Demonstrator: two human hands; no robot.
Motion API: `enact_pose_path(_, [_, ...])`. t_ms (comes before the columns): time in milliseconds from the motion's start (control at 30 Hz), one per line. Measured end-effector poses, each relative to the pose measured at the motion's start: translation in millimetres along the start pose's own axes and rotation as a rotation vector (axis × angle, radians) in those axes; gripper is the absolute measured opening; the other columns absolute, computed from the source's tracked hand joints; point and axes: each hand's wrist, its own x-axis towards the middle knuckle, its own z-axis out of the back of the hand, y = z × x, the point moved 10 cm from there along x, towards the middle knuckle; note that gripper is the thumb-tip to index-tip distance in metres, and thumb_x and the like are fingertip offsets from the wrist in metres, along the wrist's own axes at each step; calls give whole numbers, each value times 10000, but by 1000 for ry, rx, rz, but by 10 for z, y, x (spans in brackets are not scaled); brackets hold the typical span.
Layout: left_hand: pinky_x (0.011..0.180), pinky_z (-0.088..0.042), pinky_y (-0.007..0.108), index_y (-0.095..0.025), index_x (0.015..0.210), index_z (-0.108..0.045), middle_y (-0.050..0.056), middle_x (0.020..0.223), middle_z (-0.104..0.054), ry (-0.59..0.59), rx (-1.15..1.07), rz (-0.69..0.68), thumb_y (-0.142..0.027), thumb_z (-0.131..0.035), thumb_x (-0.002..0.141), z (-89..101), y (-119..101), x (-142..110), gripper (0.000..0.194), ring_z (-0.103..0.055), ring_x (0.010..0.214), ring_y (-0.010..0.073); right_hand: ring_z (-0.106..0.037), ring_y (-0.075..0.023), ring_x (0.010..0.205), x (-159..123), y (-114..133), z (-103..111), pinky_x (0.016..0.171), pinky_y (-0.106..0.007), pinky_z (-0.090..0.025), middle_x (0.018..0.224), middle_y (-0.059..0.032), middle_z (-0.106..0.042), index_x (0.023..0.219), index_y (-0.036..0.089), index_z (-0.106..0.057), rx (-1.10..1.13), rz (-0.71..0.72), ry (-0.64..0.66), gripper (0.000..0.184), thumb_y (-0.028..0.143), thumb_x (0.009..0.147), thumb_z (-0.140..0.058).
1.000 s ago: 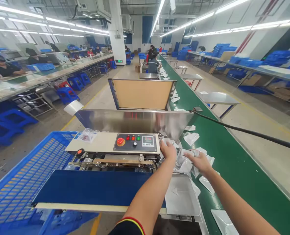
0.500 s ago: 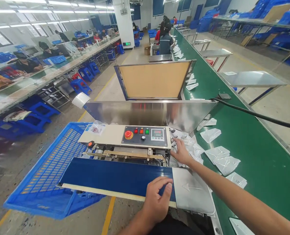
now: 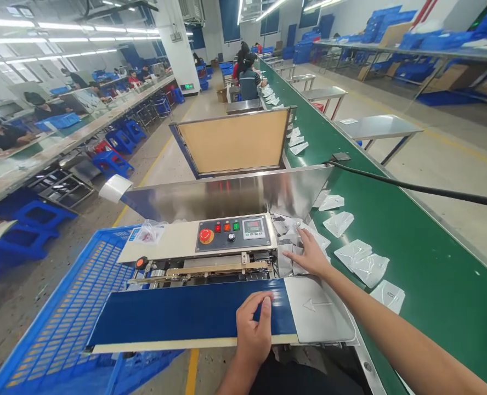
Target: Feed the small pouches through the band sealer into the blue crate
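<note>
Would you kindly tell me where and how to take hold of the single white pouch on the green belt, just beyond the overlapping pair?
I'd pinch the white pouch by its near edge, coming in low from the person's side with the right hand: it lies low on the green belt, bare belt shows along that edge, and this open hand is the nearer one.

Long green belt, white plastic packets along its left side, dark block
</note>
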Motion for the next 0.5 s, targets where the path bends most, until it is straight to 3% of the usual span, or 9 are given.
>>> enact_pose_path(133, [865, -672, 385, -185, 1021, -871, 140, 1017, -837, -9, -15, 26, -499, -630, 1062, 48, 16, 82, 398, -806, 945, 278, -505, -371, 1507, -85, -35, 373, 1246, -580, -412, 1638, -187, -527, 1634, 228, -509, 207, 6, -144, 896, 759, 926, -655])
enact_pose_path(200, [877, -679, 405, -180, 1026, -872, 145, 1017, -839, -22, -36, 50, -538, -663, 1035, 60, 84, 88, 415, -813, 951, 291, -615, -340, 1390, -241, -271, 681, 1178, -543, -485, 1531, -155, -645, 1564, 244, -596, 313, -72, -219, 769, 728, 967, -623])
enact_pose_path(267, [893, -681, 420, -168, 1034, -869, 150, 1017, -841, -35, -68, 84, -573, -688, 1011, 47, 176, 73, 444, -817, 957, 301, -683, -318, 1277, -550, -715, 1083, 1133, -509, -519, 1376, -124, -751, 1430, 243, -708, 350, -207, -277, 652, 708, 984, -605])
enact_pose_path(333, [906, -676, 419, -160, 1029, -862, 147, 1017, -841, -33, -98, 115, -585, -701, 998, -13, 247, 46, 456, -815, 955, 295, -707, -315, 1225, -1113, -1342, 1594, 1130, -495, -515, 1281, -119, -793, 1307, 220, -770, 295, -405, -374, 574, 670, 990, -606])
enact_pose_path(400, [915, -669, 408, -159, 1025, -857, 137, 1021, -841, 1, -113, 128, -578, -710, 992, -136, 264, 13, 445, -810, 956, 285, -705, -335, 1242, -2002, -2038, 2117, 1149, -499, -494, 1300, -156, -782, 1307, 170, -760, 168, -708, -528, 551, 599, 985, -633])
enact_pose_path(467, [910, -664, 394, -161, 1030, -855, 126, 1011, -841, 64, -116, 131, -567, -715, 991, -311, 232, -26, 431, -805, 951, 278, -684, -382, 1293, -3040, -2575, 2408, 1169, -518, -470, 1357, -224, -744, 1350, 110, -723, 44, -1028, -604, 597, 530, 927, -727])
enact_pose_path(500, [903, -662, 386, -161, 1029, -856, 123, 1001, -841, 104, -115, 128, -563, -714, 991, -412, 201, -50, 428, -804, 944, 275, -674, -409, 1309, -3501, -2752, 2430, 1166, -526, -471, 1365, -255, -730, 1344, 89, -716, 22, -1134, -596, 632, 493, 866, -798])
